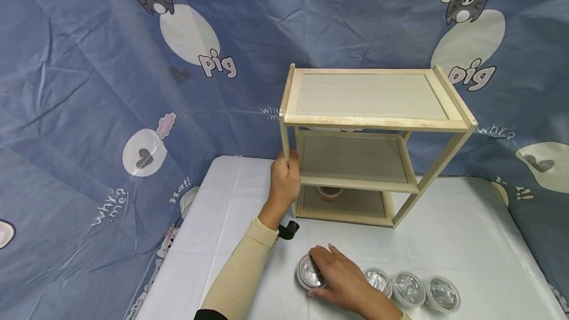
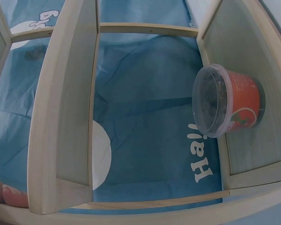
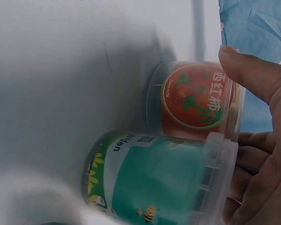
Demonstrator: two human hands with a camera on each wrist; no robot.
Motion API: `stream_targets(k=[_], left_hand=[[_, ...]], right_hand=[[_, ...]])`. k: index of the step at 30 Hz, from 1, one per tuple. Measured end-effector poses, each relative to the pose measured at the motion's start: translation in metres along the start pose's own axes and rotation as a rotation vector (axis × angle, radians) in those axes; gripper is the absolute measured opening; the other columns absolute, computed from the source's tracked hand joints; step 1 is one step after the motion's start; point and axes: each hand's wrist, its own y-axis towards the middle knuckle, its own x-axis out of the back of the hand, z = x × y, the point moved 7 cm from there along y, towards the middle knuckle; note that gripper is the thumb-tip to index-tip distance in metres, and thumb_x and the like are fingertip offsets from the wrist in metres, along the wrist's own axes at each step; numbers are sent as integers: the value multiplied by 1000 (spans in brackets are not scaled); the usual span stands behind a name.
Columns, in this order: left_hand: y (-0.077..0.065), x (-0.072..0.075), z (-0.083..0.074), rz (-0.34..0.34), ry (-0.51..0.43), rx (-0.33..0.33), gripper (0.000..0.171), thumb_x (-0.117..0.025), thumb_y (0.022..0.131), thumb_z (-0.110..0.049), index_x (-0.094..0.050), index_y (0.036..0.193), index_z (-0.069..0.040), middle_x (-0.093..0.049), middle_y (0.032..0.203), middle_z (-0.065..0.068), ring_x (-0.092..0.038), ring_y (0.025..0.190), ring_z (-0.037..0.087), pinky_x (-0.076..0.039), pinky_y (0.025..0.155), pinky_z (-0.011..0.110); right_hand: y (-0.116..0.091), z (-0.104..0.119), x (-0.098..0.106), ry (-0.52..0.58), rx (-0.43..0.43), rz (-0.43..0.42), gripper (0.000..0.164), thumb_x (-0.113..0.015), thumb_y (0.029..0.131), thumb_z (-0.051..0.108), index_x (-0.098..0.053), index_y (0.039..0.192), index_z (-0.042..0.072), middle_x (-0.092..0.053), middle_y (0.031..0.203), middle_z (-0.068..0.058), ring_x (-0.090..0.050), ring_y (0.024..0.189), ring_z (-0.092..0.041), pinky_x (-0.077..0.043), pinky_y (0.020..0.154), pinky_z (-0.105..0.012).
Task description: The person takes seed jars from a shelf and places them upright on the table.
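My left hand (image 1: 286, 177) grips the left front post of a light wooden three-tier shelf (image 1: 378, 123). Only its fingertips (image 2: 14, 196) show in the left wrist view, at the lower left. Down on the white table, my right hand (image 1: 341, 279) holds a clear-lidded plastic tub (image 1: 308, 271) by its upper part. In the right wrist view this tub (image 3: 194, 96) has a red tomato label, with the thumb (image 3: 246, 68) at the lid rim and the other fingers partly hidden behind the tubs. A green-labelled tub (image 3: 159, 173) stands nearer that camera.
Another red-labelled tub (image 2: 243, 101) stands on the shelf's bottom tier. Right of my right hand, a row of lidded tubs (image 1: 409, 289) lines the table's front. Blue printed cloth (image 1: 249, 107) hangs behind the white-covered table (image 1: 222, 206).
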Motion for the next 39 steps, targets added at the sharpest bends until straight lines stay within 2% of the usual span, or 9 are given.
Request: stream_targets(k=[7, 14, 23, 28, 30, 34, 37, 39], left_hand=[[0, 0, -1, 6, -3, 0, 29, -35, 105, -30, -43, 84, -12, -32, 55, -1, -28, 45, 13, -28, 43, 31], [0, 0, -2, 12, -4, 5, 29, -36, 105, -26, -48, 90, -4, -31, 60, -1, -32, 53, 15, -30, 48, 32], [-1, 0, -2, 14, -3, -1, 23, -37, 105, -21, -45, 85, -12, -33, 59, 0, -30, 50, 15, -29, 46, 32], [-1, 0, -1, 12, -10, 9, 31, -36, 105, -30, -44, 83, -10, -33, 59, 0, -30, 50, 15, -29, 46, 31], [-1, 0, -1, 15, -9, 14, 35, -35, 105, -32, -46, 85, -7, -33, 60, 0, -30, 51, 15, -29, 47, 31], [-1, 0, -2, 28, -15, 12, 33, -35, 106, -27, -52, 99, 0, -34, 60, 1, -31, 51, 15, -29, 46, 32], [-2, 0, -2, 32, -17, 9, 33, -35, 106, -26, -53, 105, 1, -35, 59, 1, -31, 48, 15, -28, 44, 31], [-2, -1, -1, 36, -16, 7, 35, -34, 106, -28, -53, 104, 2, -35, 58, 1, -30, 47, 14, -28, 42, 31]], right_hand=[[-2, 1, -1, -9, 12, -1, 87, -80, 70, 54, -50, 133, 3, -57, 131, -10, -49, 127, -26, -30, 109, -46], [-3, 1, -1, 14, 12, -14, 86, -81, 69, 52, -50, 132, 3, -57, 131, -9, -49, 127, -27, -29, 109, -47], [-2, 1, 0, 6, 22, -41, 84, -84, 65, 51, -53, 128, 5, -59, 126, -6, -51, 124, -27, -31, 107, -51], [-3, 1, 0, 16, 14, -37, 85, -84, 65, 51, -52, 128, 5, -59, 127, -6, -51, 124, -27, -30, 107, -52], [-3, 1, 0, 19, 15, -38, 87, -84, 65, 51, -51, 131, 7, -57, 129, -5, -51, 125, -25, -30, 107, -53], [-5, 2, 0, 11, 39, -66, 90, -85, 64, 49, -49, 136, 8, -56, 132, -2, -50, 124, -22, -30, 106, -55], [-6, 2, 2, 7, 57, -88, 91, -85, 63, 49, -49, 136, 8, -55, 132, -3, -51, 124, -24, -30, 105, -57], [-7, 2, 2, 1, 60, -90, 92, -85, 63, 50, -48, 136, 8, -55, 133, -4, -51, 124, -26, -29, 105, -58]])
